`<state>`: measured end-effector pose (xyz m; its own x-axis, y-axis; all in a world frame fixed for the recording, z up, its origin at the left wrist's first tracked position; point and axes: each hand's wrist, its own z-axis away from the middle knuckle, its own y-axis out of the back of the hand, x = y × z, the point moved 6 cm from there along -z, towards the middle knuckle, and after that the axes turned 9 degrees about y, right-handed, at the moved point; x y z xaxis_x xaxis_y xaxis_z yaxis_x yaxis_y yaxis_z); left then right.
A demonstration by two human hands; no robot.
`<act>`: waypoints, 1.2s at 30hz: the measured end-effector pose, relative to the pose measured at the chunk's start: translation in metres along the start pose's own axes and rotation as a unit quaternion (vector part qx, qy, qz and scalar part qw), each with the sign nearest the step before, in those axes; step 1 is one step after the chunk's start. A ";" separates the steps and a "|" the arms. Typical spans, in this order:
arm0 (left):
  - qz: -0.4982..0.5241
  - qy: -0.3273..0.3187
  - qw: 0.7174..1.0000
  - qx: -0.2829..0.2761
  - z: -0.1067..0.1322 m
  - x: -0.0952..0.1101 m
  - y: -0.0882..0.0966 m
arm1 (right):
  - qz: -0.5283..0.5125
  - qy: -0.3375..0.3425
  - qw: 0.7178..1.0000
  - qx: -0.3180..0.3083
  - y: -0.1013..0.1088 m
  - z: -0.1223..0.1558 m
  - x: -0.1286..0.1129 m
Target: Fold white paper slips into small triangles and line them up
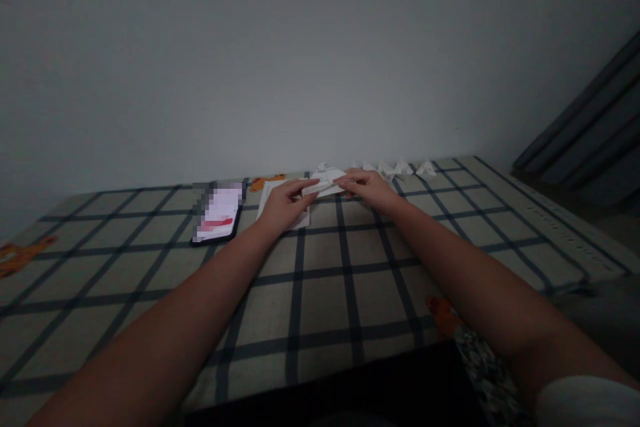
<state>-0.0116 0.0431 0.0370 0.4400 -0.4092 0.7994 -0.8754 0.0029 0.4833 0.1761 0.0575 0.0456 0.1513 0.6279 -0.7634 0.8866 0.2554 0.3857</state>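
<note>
Both my arms stretch forward over a checked cloth (pixel 325 280). My left hand (pixel 285 203) and my right hand (pixel 367 188) meet at a partly folded piece of white paper (pixel 326 181), each pinching one side of it with closed fingers. Under my left hand lies a flat white sheet (pixel 303 219). The paper is held just above the cloth, near the far edge by the wall.
A phone (pixel 219 215) with a lit screen lies left of my hands. Several small folded white paper pieces (pixel 403 168) sit in a row along the far edge at the right. A dark slanted panel (pixel 590 140) stands at the far right.
</note>
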 end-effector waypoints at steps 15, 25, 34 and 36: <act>-0.015 -0.001 0.998 0.062 0.002 0.005 0.007 | 0.042 0.018 0.999 0.026 -0.002 -0.002 0.002; -0.017 0.047 0.999 0.018 0.003 0.004 -0.004 | 0.095 0.057 0.994 -0.022 -0.012 -0.001 -0.009; 0.061 0.094 0.993 -0.029 0.003 -0.002 -0.012 | 0.109 -0.001 0.994 0.016 -0.008 0.000 0.001; 0.099 0.104 0.989 -0.047 0.004 -0.003 -0.014 | 0.132 0.001 0.991 0.018 -0.007 0.000 -0.001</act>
<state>-0.0014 0.0407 0.0268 0.3016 -0.1956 0.9332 -0.9306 0.1526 0.3327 0.1698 0.0547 0.0439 0.3790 0.6704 -0.6379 0.8313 0.0563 0.5530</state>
